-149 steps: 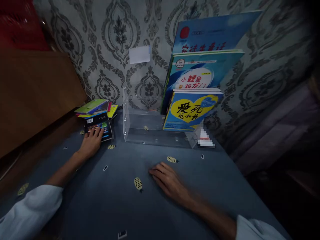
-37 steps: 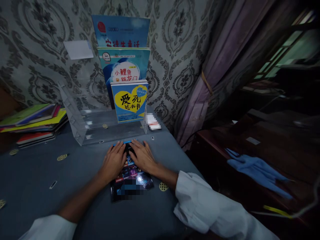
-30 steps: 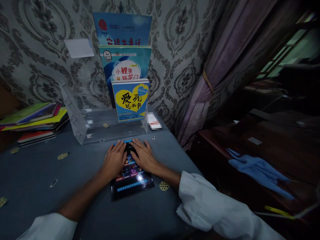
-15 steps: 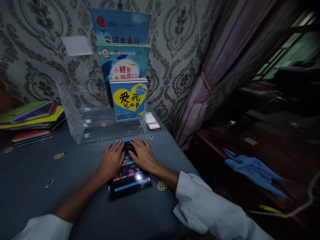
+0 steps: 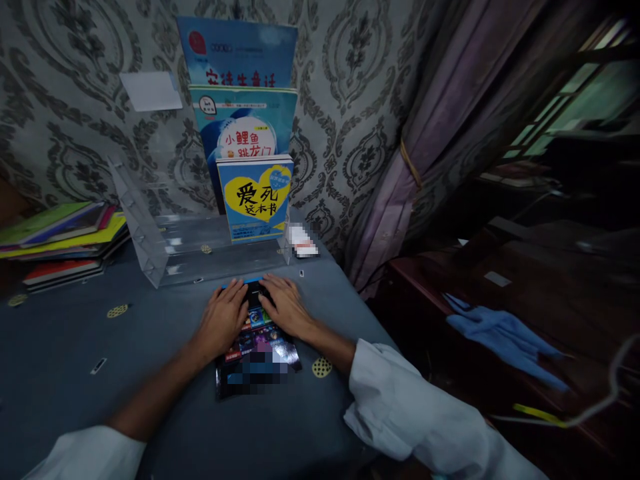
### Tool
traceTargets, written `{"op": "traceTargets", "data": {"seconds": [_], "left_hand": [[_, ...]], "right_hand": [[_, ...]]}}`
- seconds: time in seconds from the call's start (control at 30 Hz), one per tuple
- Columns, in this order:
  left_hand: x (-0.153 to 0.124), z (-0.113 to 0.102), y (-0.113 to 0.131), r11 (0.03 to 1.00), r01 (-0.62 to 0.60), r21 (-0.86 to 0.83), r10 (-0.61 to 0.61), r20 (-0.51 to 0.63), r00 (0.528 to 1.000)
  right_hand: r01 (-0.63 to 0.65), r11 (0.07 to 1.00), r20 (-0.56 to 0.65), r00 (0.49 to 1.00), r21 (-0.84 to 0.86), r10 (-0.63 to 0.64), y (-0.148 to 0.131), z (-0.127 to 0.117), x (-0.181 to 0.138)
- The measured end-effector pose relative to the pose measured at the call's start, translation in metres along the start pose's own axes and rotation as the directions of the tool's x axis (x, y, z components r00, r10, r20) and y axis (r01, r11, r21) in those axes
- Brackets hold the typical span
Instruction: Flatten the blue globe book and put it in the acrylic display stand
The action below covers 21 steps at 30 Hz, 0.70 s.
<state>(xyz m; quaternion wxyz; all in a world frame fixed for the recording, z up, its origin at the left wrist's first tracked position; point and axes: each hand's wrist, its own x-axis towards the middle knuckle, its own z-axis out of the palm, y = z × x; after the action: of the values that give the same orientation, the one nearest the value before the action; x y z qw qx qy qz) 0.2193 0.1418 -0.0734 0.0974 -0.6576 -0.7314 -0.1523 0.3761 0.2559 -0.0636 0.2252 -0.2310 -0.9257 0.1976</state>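
Observation:
A dark, glossy book with colourful pictures on its cover lies flat on the grey-blue tabletop. My left hand rests on its upper left part with the fingers stretched out. Over the upper right part lies my right hand, also flat, its thumb pointing inward. Just beyond the hands stands a clear acrylic book rack. On its right side it holds a blue and yellow book, a teal book and a taller blue book, stepped upward toward the back.
A stack of books lies at the table's left. To the right, past the table edge, a blue cloth lies on a dark red surface, near a pale cable. A tied purple curtain hangs beside the patterned wall.
Both hands stay flat on the dark book. The whole view has shifted very slightly, and a blurred patch now covers part of the book's lower cover.

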Motion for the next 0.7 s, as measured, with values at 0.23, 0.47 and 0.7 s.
{"op": "traceTargets", "data": {"seconds": [0.23, 0.47, 0.7], "left_hand": [[0.0013, -0.0029, 0.0002, 0.999, -0.013, -0.031, 0.014, 0.026, 1.0], [0.0017, -0.0037, -0.0003, 0.999, -0.035, -0.031, 0.037, 0.048, 0.998], [0.0039, -0.0062, -0.0001, 0.996, -0.082, -0.024, 0.084, 0.083, 0.993]], "right_hand": [[-0.012, 1.0, 0.005, 1.0, 0.009, 0.012, 0.0007, -0.0006, 0.0017], [-0.01, 1.0, -0.025, 1.0, 0.025, 0.011, 0.0045, 0.0018, 0.0037], [-0.035, 0.999, -0.003, 0.999, 0.033, 0.036, 0.0036, -0.0022, 0.0065]]}}
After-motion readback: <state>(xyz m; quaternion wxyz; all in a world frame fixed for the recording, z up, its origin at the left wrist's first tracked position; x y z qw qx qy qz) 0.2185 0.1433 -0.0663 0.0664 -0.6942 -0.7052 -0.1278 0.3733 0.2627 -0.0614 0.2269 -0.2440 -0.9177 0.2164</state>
